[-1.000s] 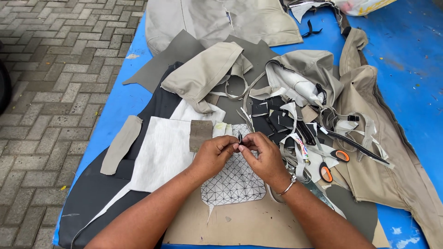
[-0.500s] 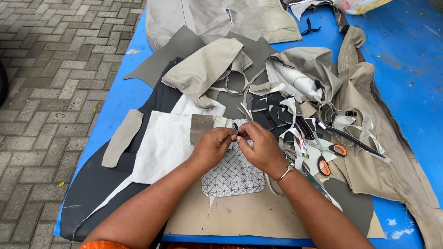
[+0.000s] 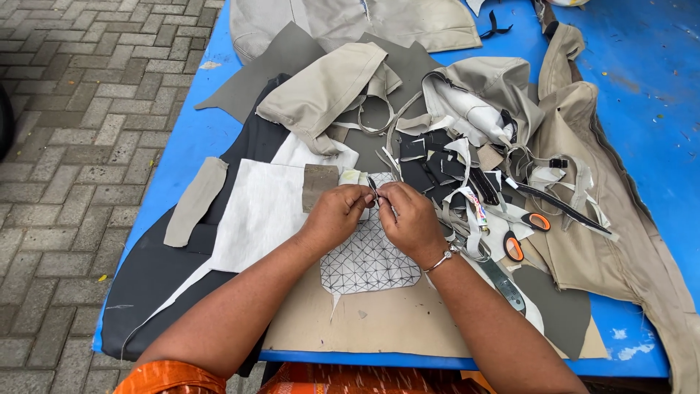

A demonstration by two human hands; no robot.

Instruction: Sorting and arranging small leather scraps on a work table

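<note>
Pinching together at centre frame, left hand (image 3: 337, 216) & right hand (image 3: 410, 219) meet fingertip to fingertip, fingers (image 3: 362, 195) of both curled tight on a small dark slim tool (image 3: 373, 188) w/ thin metal-looking tip; exact kind too small to tell. Directly under the fingers lies a white fabric patch w/ black diamond grid stitching (image 3: 368, 259), resting on a tan leatherette panel (image 3: 379, 321) atop the blue bench (image 3: 649, 109). Left of the fingers: white fleecy sheet (image 3: 255, 211) over a dark grey vinyl piece (image 3: 157, 273). Right of the fingers, near: orange-handled scissors (image 3: 525, 233) amid beige strips & black scraps. Silver bangle (image 3: 441, 259) on right wrist.
</note>
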